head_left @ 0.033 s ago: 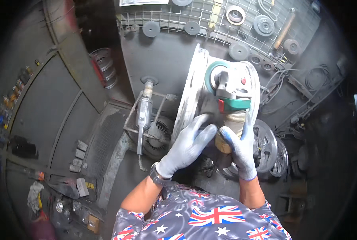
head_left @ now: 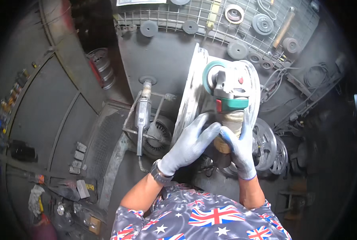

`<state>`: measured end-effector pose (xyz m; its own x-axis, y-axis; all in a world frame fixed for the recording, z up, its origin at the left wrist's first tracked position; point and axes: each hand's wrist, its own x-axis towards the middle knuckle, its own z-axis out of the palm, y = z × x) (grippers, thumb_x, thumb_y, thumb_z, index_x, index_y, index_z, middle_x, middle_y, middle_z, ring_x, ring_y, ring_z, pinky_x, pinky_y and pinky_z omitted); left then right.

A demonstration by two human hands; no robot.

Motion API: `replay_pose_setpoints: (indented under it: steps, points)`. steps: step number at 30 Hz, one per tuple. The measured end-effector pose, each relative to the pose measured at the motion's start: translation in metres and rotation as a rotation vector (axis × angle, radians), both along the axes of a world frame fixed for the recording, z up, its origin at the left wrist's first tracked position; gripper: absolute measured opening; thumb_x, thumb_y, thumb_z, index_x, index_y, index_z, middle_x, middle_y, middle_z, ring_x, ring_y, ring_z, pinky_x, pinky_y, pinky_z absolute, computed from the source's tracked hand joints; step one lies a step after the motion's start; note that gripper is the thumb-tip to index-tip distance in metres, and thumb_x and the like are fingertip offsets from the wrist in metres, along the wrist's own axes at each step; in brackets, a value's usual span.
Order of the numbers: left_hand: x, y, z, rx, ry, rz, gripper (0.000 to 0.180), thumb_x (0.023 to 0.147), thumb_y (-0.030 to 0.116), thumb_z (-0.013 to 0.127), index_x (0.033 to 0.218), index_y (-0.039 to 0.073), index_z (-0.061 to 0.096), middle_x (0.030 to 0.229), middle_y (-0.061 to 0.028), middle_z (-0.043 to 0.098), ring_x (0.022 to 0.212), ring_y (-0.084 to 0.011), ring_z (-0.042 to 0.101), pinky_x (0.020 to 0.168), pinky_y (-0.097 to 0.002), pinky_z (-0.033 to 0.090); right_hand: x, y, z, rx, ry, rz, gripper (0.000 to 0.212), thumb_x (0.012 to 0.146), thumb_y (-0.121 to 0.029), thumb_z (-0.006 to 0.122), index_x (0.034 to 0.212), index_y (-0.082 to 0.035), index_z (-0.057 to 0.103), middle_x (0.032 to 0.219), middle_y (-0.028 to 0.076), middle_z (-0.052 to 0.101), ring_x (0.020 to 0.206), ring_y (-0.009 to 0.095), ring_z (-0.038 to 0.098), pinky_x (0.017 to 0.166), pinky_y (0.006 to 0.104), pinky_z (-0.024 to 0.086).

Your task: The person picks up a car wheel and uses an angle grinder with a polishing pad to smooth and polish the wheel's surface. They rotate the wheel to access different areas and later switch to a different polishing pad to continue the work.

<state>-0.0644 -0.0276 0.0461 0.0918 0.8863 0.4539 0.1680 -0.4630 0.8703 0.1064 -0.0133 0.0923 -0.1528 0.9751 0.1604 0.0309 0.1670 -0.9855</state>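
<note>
An angle grinder with a silver head, a green band and a tan-wrapped body rests over a pale metal wheel rim. Its round green-edged disc faces the rim's inner side. My right hand, in a white and blue glove, is wrapped round the grinder's tan body. My left hand, gloved too, lies beside the rim with thumb and forefinger apart. Its other fingertips are hidden, and whether they touch the rim I cannot tell. Both thumbs come close together over the tan body.
A long grey power tool stands on a metal frame to the left. Several wheels lean at the right, below hanging cables. Polishing discs and a wooden-handled tool hang on a wire grid behind. Loose clutter covers the lower left.
My left thumb has moved slightly right, closer to my right thumb. The whole view has shifted a little; the grinder stays in my right hand.
</note>
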Motion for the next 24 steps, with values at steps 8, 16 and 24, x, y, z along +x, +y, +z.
replay_pose_setpoints:
  steps: [8,16,24]
  points:
    - [0.009,0.051,0.015,-0.198,-0.467,-0.384,0.060,0.100,0.032,0.067,0.143,-0.004,0.049,0.136,-0.0143,0.060,0.124,-0.0192,0.057,0.108,-0.0354,0.044,-0.002,0.018,-0.028,0.063,-0.018,-0.018,0.099,0.082,-0.010,0.074,0.163,-0.002,0.018,0.146,0.019,0.050,0.128,0.025,0.056,0.108,0.0392,0.047]
    - [0.013,0.062,0.003,-0.068,-0.451,-0.287,0.059,0.095,0.029,0.073,0.136,-0.007,0.053,0.125,-0.0217,0.067,0.115,-0.0254,0.065,0.098,-0.0378,0.051,-0.002,0.016,-0.020,-0.104,0.126,0.049,0.097,0.089,-0.011,0.072,0.165,-0.003,0.012,0.155,0.018,0.043,0.136,0.023,0.049,0.113,0.0368,0.041]
    - [0.023,0.069,-0.006,-0.002,-0.488,-0.156,0.053,0.096,0.023,0.070,0.136,-0.007,0.053,0.125,-0.0229,0.067,0.114,-0.0291,0.066,0.098,-0.0379,0.050,-0.002,0.038,-0.017,-0.023,0.049,0.106,0.100,0.086,-0.019,0.078,0.163,0.001,0.017,0.149,0.018,0.050,0.133,0.024,0.051,0.111,0.0362,0.042]
